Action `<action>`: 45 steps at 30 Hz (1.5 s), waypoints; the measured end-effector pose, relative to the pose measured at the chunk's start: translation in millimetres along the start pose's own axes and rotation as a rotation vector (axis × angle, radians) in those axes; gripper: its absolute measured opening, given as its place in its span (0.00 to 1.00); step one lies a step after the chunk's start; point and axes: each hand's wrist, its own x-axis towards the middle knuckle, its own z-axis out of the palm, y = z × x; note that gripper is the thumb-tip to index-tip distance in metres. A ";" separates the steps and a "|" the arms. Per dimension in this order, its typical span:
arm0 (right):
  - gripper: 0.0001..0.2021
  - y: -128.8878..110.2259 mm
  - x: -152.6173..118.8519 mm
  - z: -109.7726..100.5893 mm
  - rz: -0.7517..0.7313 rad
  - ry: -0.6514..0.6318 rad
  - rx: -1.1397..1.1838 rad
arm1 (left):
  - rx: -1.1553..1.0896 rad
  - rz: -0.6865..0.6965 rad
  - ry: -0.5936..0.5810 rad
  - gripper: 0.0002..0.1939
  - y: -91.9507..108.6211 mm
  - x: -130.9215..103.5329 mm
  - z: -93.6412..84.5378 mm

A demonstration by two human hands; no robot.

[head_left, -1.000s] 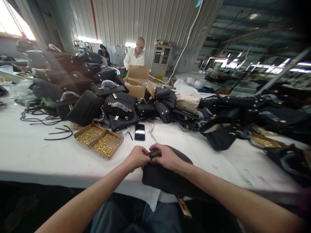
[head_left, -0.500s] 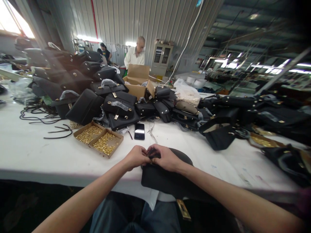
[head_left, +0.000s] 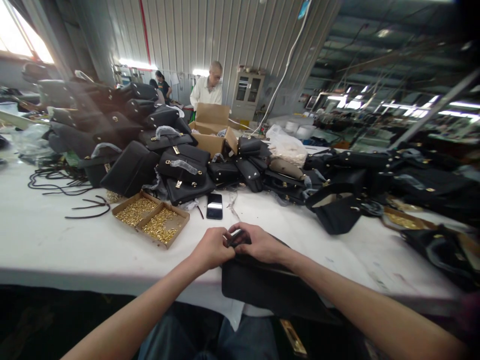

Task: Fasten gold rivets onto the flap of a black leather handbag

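A black leather bag lies at the table's front edge, its lower part hanging over towards my lap. My left hand pinches the bag's left end with thumb and forefinger. Close against it, my right hand curls over the same end, thumb and fingers closed on the edge. Whatever small part sits between the fingertips is hidden. A gold metal clasp shows below the bag, beside my knee.
A divided cardboard tray of small gold fittings and a phone lie beyond my hands. Piled black handbags line the back around an open carton. Black cords lie left. A co-worker stands behind the carton.
The bag has turned slightly and shifted a little to the right and down, its gold clasp moving with it. Both hands keep their grip at its left end.
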 end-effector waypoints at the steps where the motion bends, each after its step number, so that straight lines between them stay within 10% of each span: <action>1: 0.27 1.6 1.9 -1.1 0.011 -0.006 0.022 | 0.045 0.018 0.045 0.20 2.3 -2.3 0.4; 9: 0.44 5.6 -4.9 -1.2 0.062 0.106 0.103 | 0.073 0.013 -0.031 0.08 11.2 -8.2 -7.6; 17: 0.40 -4.6 -16.5 -4.8 0.090 0.091 0.105 | 0.219 0.097 -0.023 0.07 18.2 -6.7 -10.4; 25: 0.52 -19.4 -68.5 -33.1 0.081 0.057 -0.616 | 0.046 0.087 -0.025 0.12 1.0 -0.7 -10.1; 35: 0.23 -3.5 -67.2 -44.4 0.091 0.217 -0.900 | -0.001 0.118 -0.061 0.14 4.2 -8.1 -11.8; 45: 0.27 34.4 -56.6 -76.3 -0.063 0.231 -0.926 | 0.029 -0.018 0.067 0.09 3.3 -8.9 -15.3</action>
